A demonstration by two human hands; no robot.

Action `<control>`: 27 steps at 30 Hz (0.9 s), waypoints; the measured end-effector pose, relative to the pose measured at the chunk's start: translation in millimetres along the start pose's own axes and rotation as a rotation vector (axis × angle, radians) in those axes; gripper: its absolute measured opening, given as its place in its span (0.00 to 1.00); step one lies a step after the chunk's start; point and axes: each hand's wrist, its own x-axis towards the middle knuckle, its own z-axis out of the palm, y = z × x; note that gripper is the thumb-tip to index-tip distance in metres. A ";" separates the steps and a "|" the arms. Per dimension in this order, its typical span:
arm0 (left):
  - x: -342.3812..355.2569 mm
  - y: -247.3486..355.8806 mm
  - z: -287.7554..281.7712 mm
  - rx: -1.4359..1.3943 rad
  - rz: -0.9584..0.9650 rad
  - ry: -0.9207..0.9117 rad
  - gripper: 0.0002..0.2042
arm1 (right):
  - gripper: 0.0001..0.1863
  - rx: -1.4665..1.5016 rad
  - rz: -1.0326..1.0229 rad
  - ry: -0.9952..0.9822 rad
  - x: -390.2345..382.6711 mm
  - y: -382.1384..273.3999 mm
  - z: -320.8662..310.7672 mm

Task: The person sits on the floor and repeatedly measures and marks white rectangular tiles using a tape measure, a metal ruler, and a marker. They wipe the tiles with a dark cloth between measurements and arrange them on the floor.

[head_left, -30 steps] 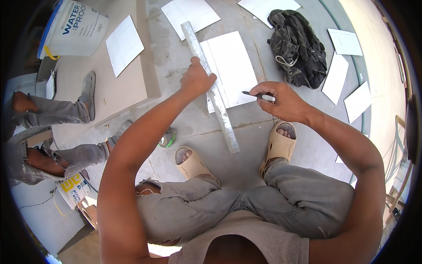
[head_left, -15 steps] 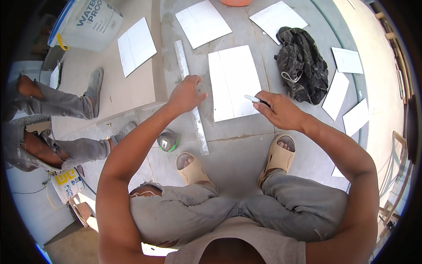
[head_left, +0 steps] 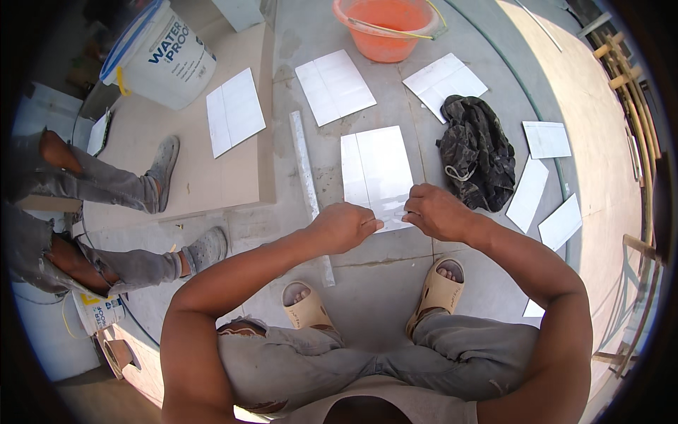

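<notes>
A white tile (head_left: 374, 159) with a thin line along its length lies on the grey floor in front of me. Both my hands meet over its near edge, fingertips a small gap apart. My left hand (head_left: 347, 227) is closed in a pinch; what it holds, if anything, is too small to make out. My right hand (head_left: 439, 213) is closed too, with a small pale tip showing at its fingers, where the marker pen was; most of the pen is hidden. Left of the tile lies a long pale straightedge (head_left: 305, 166), its lower part passing behind my left wrist.
More white tiles (head_left: 335, 86) lie around, several at the right beside a dark crumpled cloth bag (head_left: 477, 155). An orange bucket (head_left: 385, 39) stands at the far side. Leftward are a raised step (head_left: 191, 177), a white bucket (head_left: 166, 60) and another person's legs (head_left: 120, 180).
My hands have come together over the tile's near edge, the left moving right and closing. The marker pen in my right hand is now mostly hidden. The view has shifted, showing more of the orange bucket.
</notes>
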 end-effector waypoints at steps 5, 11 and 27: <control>2.0 -32.3 4.8 -0.794 -0.080 0.036 0.18 | 0.17 0.443 0.345 0.314 12.2 5.0 -44.7; 5.0 -22.0 -1.7 -0.972 -0.040 0.031 0.19 | 0.15 1.075 0.318 0.559 17.7 5.5 -58.0; -7.7 16.2 20.0 -0.705 -0.154 0.226 0.15 | 0.17 1.588 0.652 0.480 -0.6 -5.6 2.3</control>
